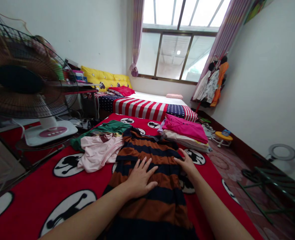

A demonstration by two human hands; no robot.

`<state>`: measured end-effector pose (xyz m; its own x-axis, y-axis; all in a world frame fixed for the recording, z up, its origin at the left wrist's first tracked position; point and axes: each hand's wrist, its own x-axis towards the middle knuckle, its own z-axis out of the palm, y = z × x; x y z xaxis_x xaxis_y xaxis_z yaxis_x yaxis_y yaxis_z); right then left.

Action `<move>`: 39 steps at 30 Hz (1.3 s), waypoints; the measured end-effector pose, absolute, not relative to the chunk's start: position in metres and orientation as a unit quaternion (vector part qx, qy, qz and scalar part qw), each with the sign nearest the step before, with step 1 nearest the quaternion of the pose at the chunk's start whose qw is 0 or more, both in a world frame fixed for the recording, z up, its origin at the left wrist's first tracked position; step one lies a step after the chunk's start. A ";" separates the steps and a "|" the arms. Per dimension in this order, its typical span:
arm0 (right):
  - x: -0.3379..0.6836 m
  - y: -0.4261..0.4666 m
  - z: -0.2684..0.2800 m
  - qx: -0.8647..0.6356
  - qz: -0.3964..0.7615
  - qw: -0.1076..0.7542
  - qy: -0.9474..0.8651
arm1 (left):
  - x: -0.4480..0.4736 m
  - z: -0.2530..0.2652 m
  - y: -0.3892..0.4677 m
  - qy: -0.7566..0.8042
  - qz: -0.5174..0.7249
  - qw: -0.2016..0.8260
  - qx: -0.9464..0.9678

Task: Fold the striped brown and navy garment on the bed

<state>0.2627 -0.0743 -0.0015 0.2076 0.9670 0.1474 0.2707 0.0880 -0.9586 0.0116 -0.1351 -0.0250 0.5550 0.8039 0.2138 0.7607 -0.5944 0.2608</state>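
A striped shirt (149, 208) in brown and dark navy lies spread out lengthwise before me, its collar end away from me. My left hand (142, 178) rests flat on the middle of it, fingers spread. At the shirt's right edge is my right hand (187, 165), with fingers apart and the fingertips on the cloth. Left of the shirt's upper part is a crumpled pale pink garment (101, 150), with a green garment (112, 126) behind it. To the right of the collar stands a stack of folded clothes (187, 137), topped by a bright magenta garment (184, 127).
Everything lies on a red blanket (35, 186) with white circles. A standing fan (19, 80) is close on the left. Behind is a bed with a striped, starred cover (140, 108). On the right are a green folding chair (274, 180) and a small yellow stool (223, 135).
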 end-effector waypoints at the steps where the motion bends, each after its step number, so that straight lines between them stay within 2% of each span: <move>1: 0.262 -0.075 0.005 -0.569 0.362 0.512 -0.532 | 0.011 -0.024 -0.135 0.444 0.156 0.069 0.880; 3: 0.271 -0.079 0.016 -0.562 0.364 0.536 -0.514 | 0.009 -0.022 -0.136 0.442 0.160 0.071 0.880; 6: 0.302 -0.085 0.027 -0.574 0.305 0.612 -0.450 | 0.007 -0.019 -0.137 0.431 0.160 0.080 0.884; 8: 0.325 -0.088 0.026 -0.593 0.271 0.630 -0.422 | 0.008 -0.018 -0.139 0.420 0.155 0.087 0.890; 14: 0.353 -0.090 -0.005 -0.695 0.149 0.475 -0.519 | 0.009 -0.013 -0.141 0.439 0.130 0.115 0.882; 17: 0.351 -0.089 -0.012 -0.714 0.085 0.429 -0.547 | -0.013 -0.003 -0.132 0.517 0.110 0.112 0.842; 23: 0.349 -0.091 -0.015 -0.755 0.077 0.384 -0.526 | -0.121 0.025 -0.102 0.755 0.173 -0.123 0.620; 28: 0.342 -0.091 -0.014 -0.753 0.027 0.313 -0.578 | -0.155 0.029 -0.096 0.791 0.188 -0.119 0.570; 30: 0.337 -0.096 -0.008 -0.736 -0.032 0.318 -0.597 | -0.145 0.030 -0.097 0.756 0.200 -0.118 0.612; 33: 0.329 -0.115 0.006 -0.671 -0.116 0.373 -0.630 | -0.126 0.037 -0.099 0.722 0.189 -0.059 0.662; 36: 0.321 -0.149 0.019 -0.564 -0.029 0.348 -0.748 | -0.119 0.045 -0.105 0.741 0.121 -0.019 0.660; 39: 0.310 -0.185 0.023 -0.477 0.140 0.240 -0.834 | -0.121 0.050 -0.111 0.753 0.068 -0.007 0.655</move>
<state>0.3104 -0.1848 0.0230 -0.4305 0.8625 0.2661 0.7278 0.5061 -0.4627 -0.1208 -0.1113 0.0497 -0.1423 0.9848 0.0992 0.9867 0.1332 0.0931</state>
